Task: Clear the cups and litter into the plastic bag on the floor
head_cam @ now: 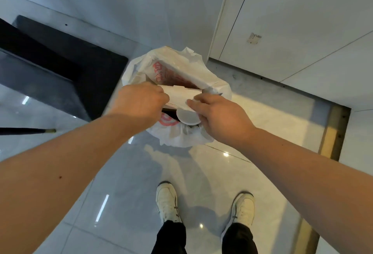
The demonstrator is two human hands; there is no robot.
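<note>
A white plastic bag (177, 66) with red print stands open on the floor ahead of my feet. Over its mouth I hold a flat white carton (181, 96) between both hands. My left hand (139, 102) grips the carton's left end. My right hand (220, 112) pinches its right end and also holds a white cup (187, 117) with its round base facing me. A larger white box (181, 70) leans inside the bag behind the carton. The bag's inside below my hands is mostly hidden.
A black cabinet or table base (60, 68) stands to the left of the bag. A thin black rod (26, 131) lies at the left edge. White cabinet doors (292, 31) rise at the right. My white shoes (167, 199) stand on the glossy tile floor.
</note>
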